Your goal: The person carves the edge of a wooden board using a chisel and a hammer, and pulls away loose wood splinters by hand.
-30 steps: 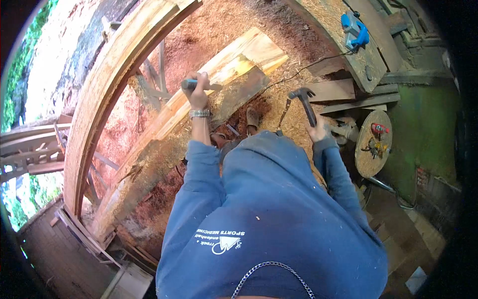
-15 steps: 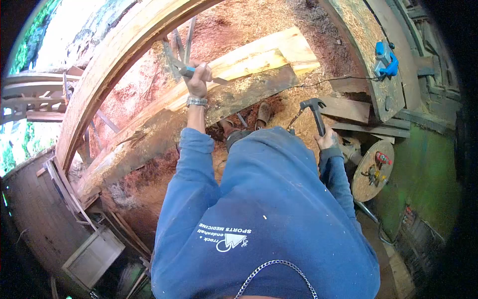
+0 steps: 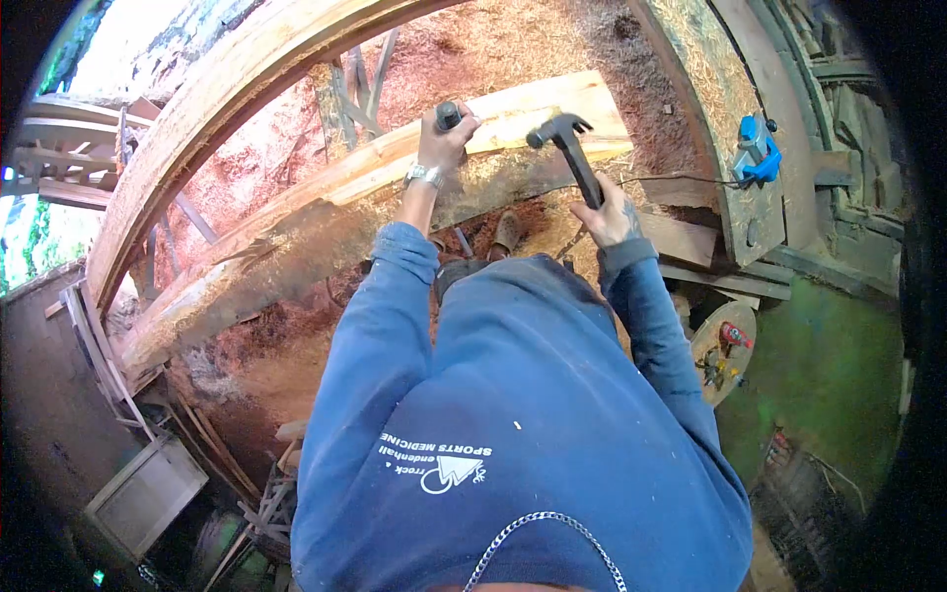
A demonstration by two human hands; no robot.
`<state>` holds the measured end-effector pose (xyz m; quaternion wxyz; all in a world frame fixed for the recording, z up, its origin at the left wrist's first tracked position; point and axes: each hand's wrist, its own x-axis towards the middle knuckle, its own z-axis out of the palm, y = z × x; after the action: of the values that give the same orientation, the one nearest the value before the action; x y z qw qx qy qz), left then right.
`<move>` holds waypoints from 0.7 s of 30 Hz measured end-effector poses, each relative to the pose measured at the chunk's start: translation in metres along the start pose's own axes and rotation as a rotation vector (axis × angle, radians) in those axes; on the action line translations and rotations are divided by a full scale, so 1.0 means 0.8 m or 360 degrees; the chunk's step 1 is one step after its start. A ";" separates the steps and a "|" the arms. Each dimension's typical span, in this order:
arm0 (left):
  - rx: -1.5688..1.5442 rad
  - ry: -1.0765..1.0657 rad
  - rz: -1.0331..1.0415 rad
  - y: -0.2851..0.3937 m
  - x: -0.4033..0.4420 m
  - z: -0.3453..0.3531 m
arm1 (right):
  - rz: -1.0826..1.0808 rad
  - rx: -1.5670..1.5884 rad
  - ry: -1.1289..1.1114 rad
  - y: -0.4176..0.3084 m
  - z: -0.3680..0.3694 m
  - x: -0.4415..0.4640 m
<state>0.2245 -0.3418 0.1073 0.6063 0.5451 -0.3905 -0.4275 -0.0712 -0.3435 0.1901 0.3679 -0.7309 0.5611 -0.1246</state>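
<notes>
My left hand [image 3: 444, 143], a watch on its wrist, is closed around a chisel [image 3: 449, 113] above the long wooden plank [image 3: 543, 104]. The dark butt of the chisel's handle points up at me, and its blade is hidden below the fist. To the right, my right hand [image 3: 610, 219] grips the black handle of a claw hammer [image 3: 570, 148]. The hammer's head is raised over the plank's right part, level with the chisel and a short way from it. Pale, freshly cut wood shows along the plank's upper side, with rough dark bark along its near edge.
A curved timber [image 3: 197, 133] arches beyond the plank. On a board at the right sits a blue power planer [image 3: 758, 150] with its cord trailing left. A round stool [image 3: 725, 345] holds small tools. Shavings [image 3: 513, 44] cover the ground, and a shoe [image 3: 506, 232] shows below the plank.
My right hand has lifted the hammer up and left, toward the chisel. My left hand has shifted right and turned the chisel from lying sideways to butt-up.
</notes>
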 end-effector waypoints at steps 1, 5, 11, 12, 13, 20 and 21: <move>0.0018 -0.0005 0.0007 -0.002 0.001 -0.003 | -0.0077 0.0077 0.0040 -0.012 -0.001 0.014; -0.0110 -0.0122 -0.0118 -0.005 -0.006 -0.033 | -0.0281 0.0302 0.0220 -0.101 -0.034 0.040; -0.0022 -0.0212 -0.0123 0.003 -0.008 -0.027 | -0.0472 0.0878 0.0300 -0.188 -0.082 0.059; 0.0039 -0.0217 -0.0071 0.011 -0.010 -0.019 | -0.0392 0.1053 0.0221 -0.206 -0.092 0.056; 0.0109 -0.0229 -0.0008 0.010 -0.007 -0.014 | -0.0560 0.1174 0.0337 -0.222 -0.099 0.058; 0.0212 -0.0210 0.0160 0.011 -0.005 -0.009 | -0.0972 0.1299 0.0987 -0.252 -0.081 0.071; 0.0245 -0.0219 0.0113 0.006 -0.003 -0.012 | -0.0874 0.1123 0.0961 -0.201 -0.037 0.083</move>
<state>0.2330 -0.3367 0.1111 0.5492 0.5452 -0.4820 -0.4110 0.0508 -0.3998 0.3047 0.3673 -0.6144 0.3543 -0.6017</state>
